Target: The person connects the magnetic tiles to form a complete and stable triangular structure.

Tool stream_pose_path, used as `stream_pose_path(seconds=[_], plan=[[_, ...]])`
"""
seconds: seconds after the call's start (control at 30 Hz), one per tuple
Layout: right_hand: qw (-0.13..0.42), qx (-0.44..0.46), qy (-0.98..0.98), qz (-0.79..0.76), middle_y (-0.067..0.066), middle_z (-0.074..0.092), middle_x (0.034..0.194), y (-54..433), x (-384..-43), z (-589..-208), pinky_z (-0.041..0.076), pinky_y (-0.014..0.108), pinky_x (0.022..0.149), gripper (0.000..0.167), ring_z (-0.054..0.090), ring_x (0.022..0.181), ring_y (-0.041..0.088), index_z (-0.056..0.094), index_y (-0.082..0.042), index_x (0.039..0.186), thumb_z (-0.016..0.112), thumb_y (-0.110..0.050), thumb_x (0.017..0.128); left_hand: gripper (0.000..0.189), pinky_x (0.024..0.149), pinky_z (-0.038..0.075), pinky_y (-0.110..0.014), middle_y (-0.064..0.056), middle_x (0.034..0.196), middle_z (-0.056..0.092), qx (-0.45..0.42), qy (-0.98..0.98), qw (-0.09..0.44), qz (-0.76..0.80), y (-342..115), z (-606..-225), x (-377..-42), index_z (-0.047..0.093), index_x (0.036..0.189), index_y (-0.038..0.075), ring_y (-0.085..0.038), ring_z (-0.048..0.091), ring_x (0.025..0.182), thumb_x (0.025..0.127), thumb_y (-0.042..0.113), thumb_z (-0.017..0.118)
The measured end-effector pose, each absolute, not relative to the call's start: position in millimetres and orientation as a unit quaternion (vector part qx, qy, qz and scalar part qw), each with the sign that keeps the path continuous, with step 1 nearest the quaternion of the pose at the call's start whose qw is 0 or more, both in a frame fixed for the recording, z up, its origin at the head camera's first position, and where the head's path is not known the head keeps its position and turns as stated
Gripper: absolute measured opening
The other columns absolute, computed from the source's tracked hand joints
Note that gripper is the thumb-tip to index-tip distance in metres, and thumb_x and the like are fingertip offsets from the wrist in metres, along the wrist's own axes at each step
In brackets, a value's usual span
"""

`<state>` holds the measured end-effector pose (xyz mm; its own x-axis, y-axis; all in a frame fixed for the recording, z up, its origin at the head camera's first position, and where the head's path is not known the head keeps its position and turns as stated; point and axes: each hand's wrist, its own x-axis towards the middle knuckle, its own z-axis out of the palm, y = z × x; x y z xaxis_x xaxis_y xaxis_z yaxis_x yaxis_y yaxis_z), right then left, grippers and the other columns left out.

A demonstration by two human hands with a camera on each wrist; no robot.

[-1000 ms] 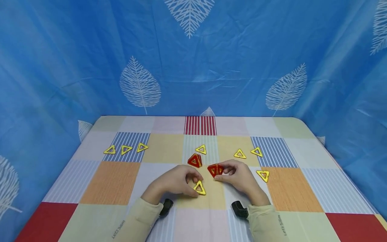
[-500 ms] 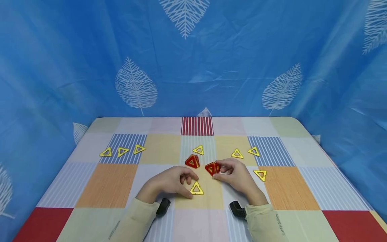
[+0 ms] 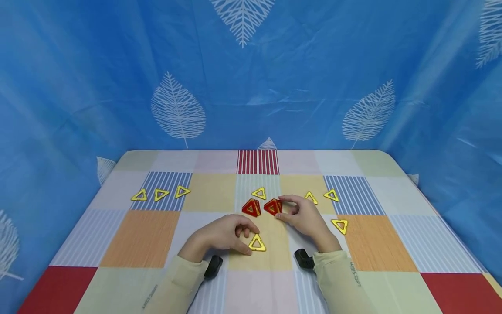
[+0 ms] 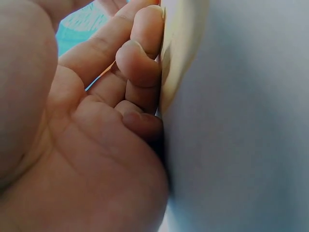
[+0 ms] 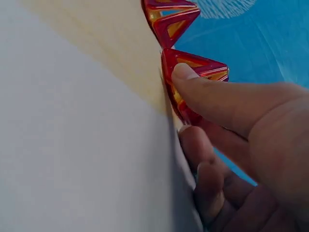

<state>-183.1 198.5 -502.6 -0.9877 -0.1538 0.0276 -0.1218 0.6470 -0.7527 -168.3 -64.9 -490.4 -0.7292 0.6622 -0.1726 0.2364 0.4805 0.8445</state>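
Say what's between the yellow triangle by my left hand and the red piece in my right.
Bare tablecloth lies between the yellow triangle and the red piece, in the head view.

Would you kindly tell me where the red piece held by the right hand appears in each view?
Head: red piece, just right of centre, lower half.
Left wrist: not visible.
Right wrist: same piece, upper right of centre, partly behind thumb.
Shared landmark: the blue backdrop.
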Motion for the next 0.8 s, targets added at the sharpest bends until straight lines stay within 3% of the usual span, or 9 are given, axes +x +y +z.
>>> stream_pose_path(seconds=[0.07,0.17,0.33,0.5,0.8], plan=[[0.028,-0.079,0.898,-0.432,0.0,0.064,0.074,203,-183,-504,0.044,0.033,0.06,0.061,0.057,0.065,0.017,0.065,-0.011,0.134,0.088,-0.023,0.079,0.036,0.063,0.038,-0.027,0.0,0.084,0.058,0.271,0.823,0.25,0.432,-64,-490,-168,0.073,0.108,0.011,-0.014,0.045,0.069,0.076,0.012,0.09],[0.034,-0.075,0.882,-0.465,0.004,0.071,0.09,212,-181,-502,0.048,0.033,0.062,0.065,0.064,0.07,0.018,0.062,-0.012,0.137,0.089,-0.021,0.079,0.036,0.063,0.038,-0.027,0.0,0.084,0.059,0.269,0.823,0.251,0.433,-64,-491,-168,0.073,0.108,0.011,-0.015,0.044,0.069,0.076,0.011,0.09],[-0.01,-0.032,0.896,-0.442,0.011,0.068,0.119,229,-178,-492,0.052,0.033,0.067,0.055,0.067,0.085,0.021,0.066,-0.009,0.131,0.087,-0.02,0.082,0.036,0.064,0.038,-0.027,0.0,0.085,0.059,0.273,0.822,0.248,0.434,-64,-492,-168,0.072,0.109,0.011,-0.014,0.044,0.07,0.077,0.011,0.089],[-0.049,0.04,0.907,-0.416,0.017,0.066,0.121,249,-175,-487,0.05,0.035,0.07,0.054,0.065,0.094,0.028,0.068,-0.005,0.127,0.088,-0.024,0.08,0.037,0.064,0.038,-0.026,-0.001,0.085,0.059,0.282,0.818,0.245,0.438,-64,-495,-168,0.072,0.11,0.01,-0.013,0.044,0.07,0.078,0.011,0.089],[-0.041,0.095,0.905,-0.412,0.019,0.065,0.125,259,-175,-494,0.049,0.034,0.075,0.064,0.063,0.101,0.03,0.064,0.0,0.132,0.089,-0.024,0.078,0.042,0.064,0.037,-0.027,-0.001,0.086,0.058,0.267,0.819,0.248,0.443,-65,-496,-168,0.072,0.112,0.012,-0.015,0.044,0.071,0.075,0.009,0.09]])
